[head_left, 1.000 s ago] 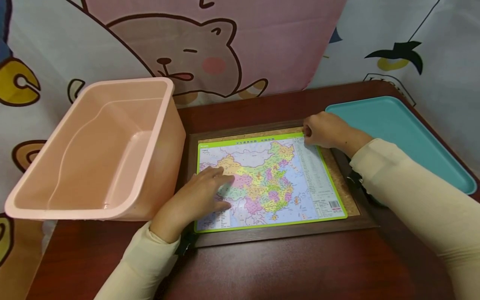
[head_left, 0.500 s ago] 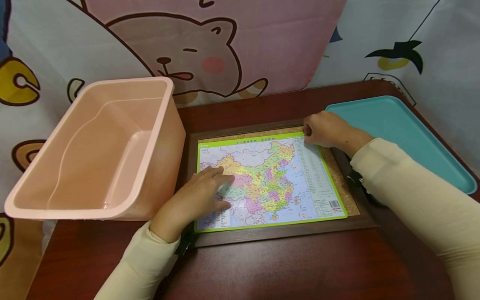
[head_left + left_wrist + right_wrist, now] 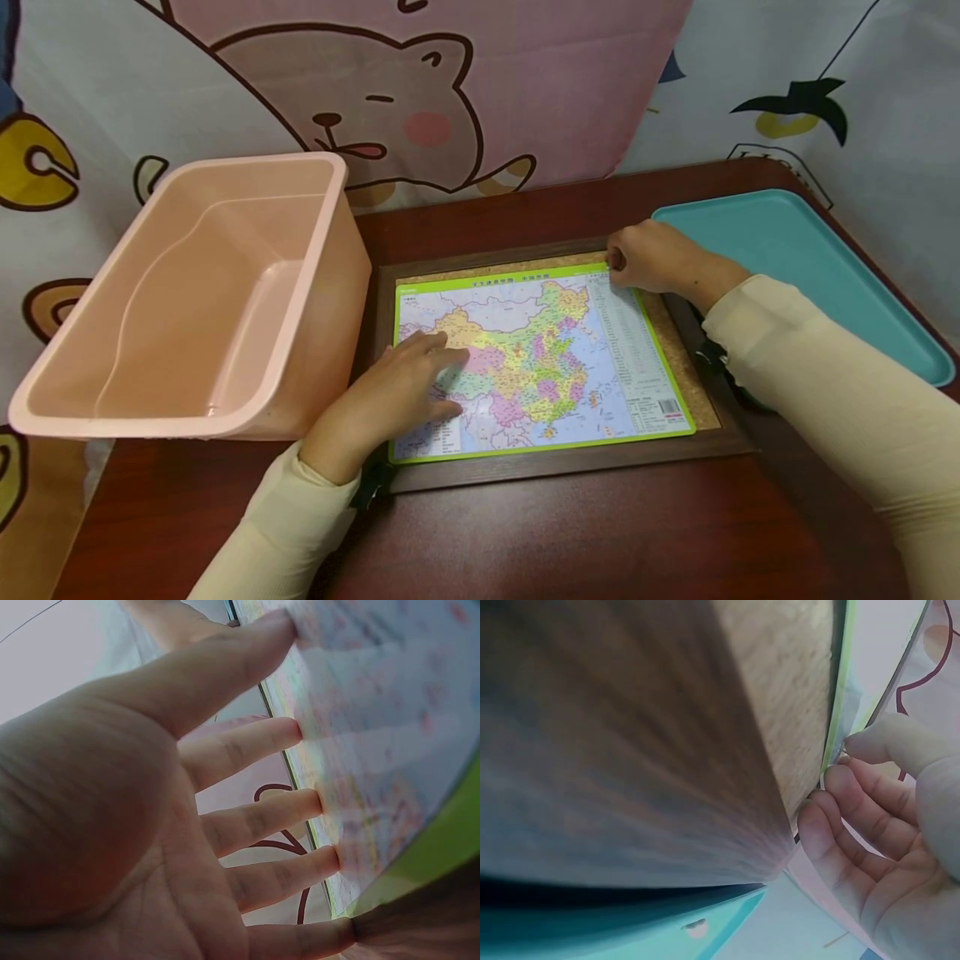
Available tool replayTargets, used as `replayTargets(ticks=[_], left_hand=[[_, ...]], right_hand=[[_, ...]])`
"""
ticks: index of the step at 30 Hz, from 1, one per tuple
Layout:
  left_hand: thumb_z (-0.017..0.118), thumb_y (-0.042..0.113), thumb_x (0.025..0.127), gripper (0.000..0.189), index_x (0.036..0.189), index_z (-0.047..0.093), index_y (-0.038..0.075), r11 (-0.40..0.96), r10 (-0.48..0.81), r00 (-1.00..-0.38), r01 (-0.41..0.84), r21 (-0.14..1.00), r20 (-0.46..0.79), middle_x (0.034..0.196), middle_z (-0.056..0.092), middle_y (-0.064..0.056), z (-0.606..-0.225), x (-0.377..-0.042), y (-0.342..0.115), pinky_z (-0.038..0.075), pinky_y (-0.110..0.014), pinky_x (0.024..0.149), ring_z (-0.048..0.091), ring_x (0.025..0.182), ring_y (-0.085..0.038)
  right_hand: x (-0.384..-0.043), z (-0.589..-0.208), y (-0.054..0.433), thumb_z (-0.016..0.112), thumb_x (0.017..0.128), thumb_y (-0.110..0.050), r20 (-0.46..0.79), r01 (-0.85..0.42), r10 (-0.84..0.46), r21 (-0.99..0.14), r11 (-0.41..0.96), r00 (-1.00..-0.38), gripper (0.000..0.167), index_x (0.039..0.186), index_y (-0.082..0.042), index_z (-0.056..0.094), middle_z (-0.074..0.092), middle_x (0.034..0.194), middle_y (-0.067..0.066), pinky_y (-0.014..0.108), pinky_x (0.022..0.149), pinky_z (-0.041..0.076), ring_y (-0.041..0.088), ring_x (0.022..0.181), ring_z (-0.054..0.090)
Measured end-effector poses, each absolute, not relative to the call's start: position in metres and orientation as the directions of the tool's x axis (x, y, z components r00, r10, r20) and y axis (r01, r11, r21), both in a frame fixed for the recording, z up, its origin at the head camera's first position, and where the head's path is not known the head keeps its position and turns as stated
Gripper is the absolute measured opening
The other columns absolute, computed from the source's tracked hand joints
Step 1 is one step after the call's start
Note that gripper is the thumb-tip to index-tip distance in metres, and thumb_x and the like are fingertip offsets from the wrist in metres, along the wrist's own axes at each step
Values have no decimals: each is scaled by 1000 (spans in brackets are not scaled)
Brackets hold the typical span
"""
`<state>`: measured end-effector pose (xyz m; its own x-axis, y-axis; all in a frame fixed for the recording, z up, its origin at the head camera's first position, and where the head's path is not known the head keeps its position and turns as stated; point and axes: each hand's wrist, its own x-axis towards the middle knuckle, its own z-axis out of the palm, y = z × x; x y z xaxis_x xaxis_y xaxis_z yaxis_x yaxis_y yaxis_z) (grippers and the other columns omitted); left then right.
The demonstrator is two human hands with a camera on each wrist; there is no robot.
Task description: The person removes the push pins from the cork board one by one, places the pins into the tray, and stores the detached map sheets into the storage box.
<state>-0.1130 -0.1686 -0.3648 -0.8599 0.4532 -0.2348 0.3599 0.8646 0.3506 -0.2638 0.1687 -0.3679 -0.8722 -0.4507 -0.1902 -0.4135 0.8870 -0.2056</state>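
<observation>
A map sheet (image 3: pixel 510 367) with a green border lies on a wood-framed cork board (image 3: pixel 705 408). My left hand (image 3: pixel 393 392) rests on the map's left part, its fingers spread. The left wrist view shows those fingertips (image 3: pixel 281 731) touching the glossy sheet. At the map's far right corner is my right hand (image 3: pixel 652 260), fingers curled. In the right wrist view, its thumb and forefinger meet at the corner, pinching a tiny pin-like thing (image 3: pixel 844 754) that is mostly hidden; its exact kind is unclear.
A large pink plastic tub (image 3: pixel 330 275) stands left of the board on the dark red table (image 3: pixel 562 533). To the right lies a turquoise tray (image 3: pixel 810 258), partly behind my right forearm. A cartoon-printed cloth (image 3: pixel 555 83) hangs behind the table.
</observation>
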Motion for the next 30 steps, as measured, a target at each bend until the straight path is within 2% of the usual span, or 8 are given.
replayTargets(ticks=[30], left_hand=[[84,33,81,69,142,58,17,870,447,-858,353,344,-252,154,44,-19,-364,-114,-169,33,-70,109,35,145,-44]], right_hand=[[-263,-367,169,66,87,-9,-189,-396,-433,-203,895,-881,4,85,-6,66,66,83,10,37,62,41,21,65,53]])
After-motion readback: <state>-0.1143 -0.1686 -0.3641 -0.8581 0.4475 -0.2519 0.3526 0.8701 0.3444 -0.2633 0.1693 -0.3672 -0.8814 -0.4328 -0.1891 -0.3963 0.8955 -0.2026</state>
